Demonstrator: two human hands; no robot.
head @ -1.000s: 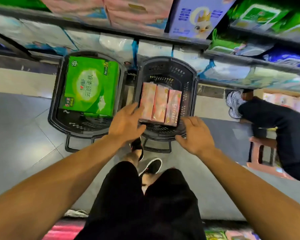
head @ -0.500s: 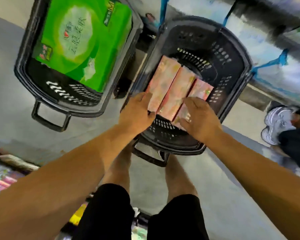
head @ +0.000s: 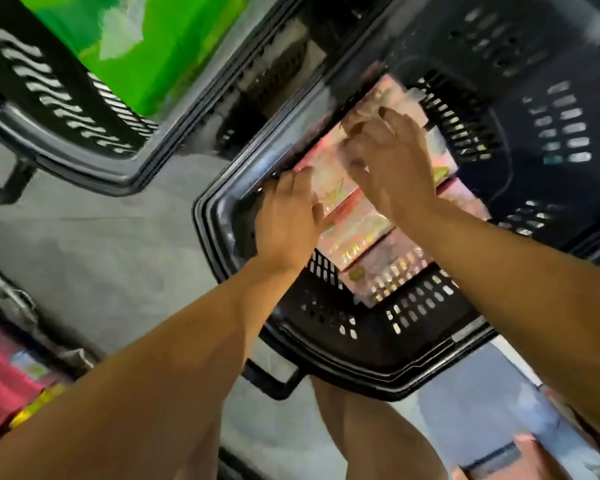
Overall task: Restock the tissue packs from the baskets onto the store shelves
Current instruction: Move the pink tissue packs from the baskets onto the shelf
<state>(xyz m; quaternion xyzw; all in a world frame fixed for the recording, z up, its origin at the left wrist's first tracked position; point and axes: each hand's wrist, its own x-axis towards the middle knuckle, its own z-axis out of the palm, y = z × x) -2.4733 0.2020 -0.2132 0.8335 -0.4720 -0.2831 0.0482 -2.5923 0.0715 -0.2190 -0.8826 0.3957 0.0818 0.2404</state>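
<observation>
A: Start close in. What's nearest?

B: Bare legs and two forearms reaching down into the black basket (head: 326, 351) on the floor. The left hand (head: 286, 225) is curled against the near left edge of the pink tissue packs (head: 355, 237), fingers tucked at their side. I can't tell whether it has closed on anything.

A: And the other?

B: The right hand (head: 392, 161) lies flat on top of the packs further in, fingers spread and bent over the far end. Pressing, it seems, not clearly clamped; the view is blurred.

A: So the packs are in the basket, side by side?

B: Yes, resting on its bottom, none lifted.

A: How would you do the lift well?

B: Squeeze the row together from both ends so the middle pack can't drop, lift level, clear the rim.

A: Beyond that?

B: A second basket (head: 84, 147) to the left, holding a big green pack (head: 160, 46).
</observation>
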